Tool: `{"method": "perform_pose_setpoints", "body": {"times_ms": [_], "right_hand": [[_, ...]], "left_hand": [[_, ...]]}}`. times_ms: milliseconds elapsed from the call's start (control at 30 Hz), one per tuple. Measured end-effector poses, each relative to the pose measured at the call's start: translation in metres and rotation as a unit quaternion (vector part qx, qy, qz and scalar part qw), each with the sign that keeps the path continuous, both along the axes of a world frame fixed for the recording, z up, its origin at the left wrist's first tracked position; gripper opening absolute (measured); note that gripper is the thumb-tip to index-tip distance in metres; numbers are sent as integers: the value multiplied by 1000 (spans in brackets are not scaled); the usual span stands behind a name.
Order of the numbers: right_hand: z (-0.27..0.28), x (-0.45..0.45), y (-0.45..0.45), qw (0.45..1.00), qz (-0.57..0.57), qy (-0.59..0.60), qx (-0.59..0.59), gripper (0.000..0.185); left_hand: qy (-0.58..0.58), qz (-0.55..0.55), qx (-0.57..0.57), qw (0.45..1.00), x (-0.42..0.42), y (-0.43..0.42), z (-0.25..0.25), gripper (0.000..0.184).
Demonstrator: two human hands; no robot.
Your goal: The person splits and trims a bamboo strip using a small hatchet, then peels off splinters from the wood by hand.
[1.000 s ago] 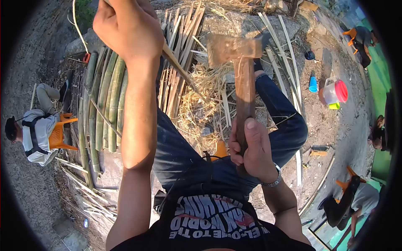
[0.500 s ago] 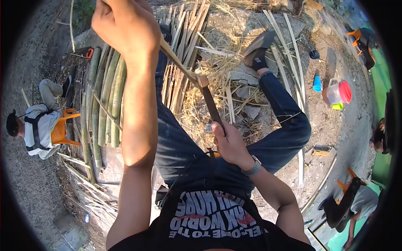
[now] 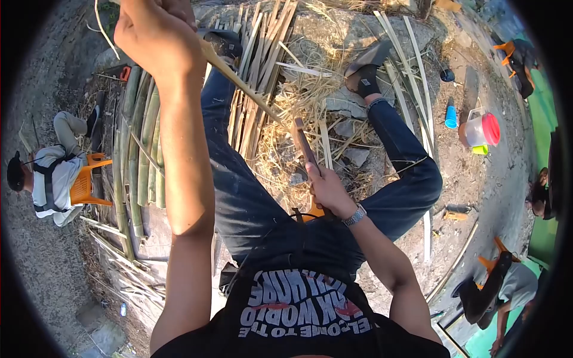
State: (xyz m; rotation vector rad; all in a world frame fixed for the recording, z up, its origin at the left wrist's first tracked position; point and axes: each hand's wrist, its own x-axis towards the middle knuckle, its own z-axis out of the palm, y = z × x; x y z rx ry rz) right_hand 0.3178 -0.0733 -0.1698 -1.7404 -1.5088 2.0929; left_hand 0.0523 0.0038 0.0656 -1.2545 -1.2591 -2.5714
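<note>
My left hand (image 3: 158, 42) is raised at the upper left, its fingers closed round a long thin bamboo strip (image 3: 245, 86). The strip slants down to the right, toward the middle of the view. Between my legs, my right hand (image 3: 333, 194) grips a knife (image 3: 307, 146) with a dark, narrow blade pointing up and away from me. The strip's lower end lies at the blade's tip; whether they touch I cannot tell. Below them pale shavings (image 3: 280, 152) cover the ground.
Split bamboo strips (image 3: 262, 65) lie beside my left leg, with green bamboo poles (image 3: 137, 143) farther left. At right stand a blue cup (image 3: 450, 117) and a clear bucket with a red lid (image 3: 490, 129). A person (image 3: 57, 179) sits on an orange chair (image 3: 86, 185) at left; others sit at right.
My left hand has moved left and slightly up with the strip. The knife has turned a little and shifted slightly, and the curl at its tip no longer shows.
</note>
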Motion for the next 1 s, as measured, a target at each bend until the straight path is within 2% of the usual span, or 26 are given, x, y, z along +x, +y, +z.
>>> {"method": "perform_pose_setpoints", "body": {"times_ms": [33,100,133,167,200,267,333,400,433,500,533,733,800,867,900,933,967,1000], "right_hand": [[-20,8,6,1000,0,3,10,49],[-71,24,1,972,48,-112,202,46],[-83,28,-1,973,55,-113,195,46],[-90,28,2,954,89,-154,241,50],[-97,26,10,930,118,-191,291,55],[-65,2,17,809,137,-178,544,58],[-21,-36,44,829,41,31,556,58],[15,-71,64,773,3,117,623,50],[19,-80,71,772,1,118,625,50],[26,-96,81,783,110,102,603,39],[32,-102,84,774,140,83,612,27],[8,-107,86,744,155,88,644,15],[-8,-98,86,742,177,103,638,7],[-52,-69,84,782,350,-47,513,11],[-73,-51,85,780,354,-45,514,11],[-92,-32,88,781,406,-101,464,18],[-90,-27,92,775,455,-156,409,26],[-90,-27,97,773,459,-157,408,26]], "left_hand": [[-14,-34,-6,999,-10,-4,-4,47],[-6,-56,7,998,-13,-9,-5,50],[-10,-50,0,999,-16,-12,-7,50],[-16,-91,-9,996,-20,-12,-8,53],[-20,-135,-13,991,-24,-10,-7,56],[-8,-167,-27,985,-33,-7,-7,59],[5,-207,-41,977,-39,-5,-7,62],[8,-276,-55,960,-42,-5,-6,64],[11,-277,-54,959,-41,-5,-6,64],[-4,-309,-49,950,-38,-8,-6,63],[0,-309,-49,950,-39,-9,-6,63],[-18,-295,-38,955,-38,-14,-10,63],[-5,-341,-37,939,-39,-17,-8,60],[8,-324,-5,946,-48,-13,-12,54],[19,-311,24,950,-51,-13,-15,50],[-10,-280,29,960,-45,-13,-14,50],[-10,-277,32,960,-47,-12,-13,50],[-25,-297,35,954,-49,-10,-12,50]]}}
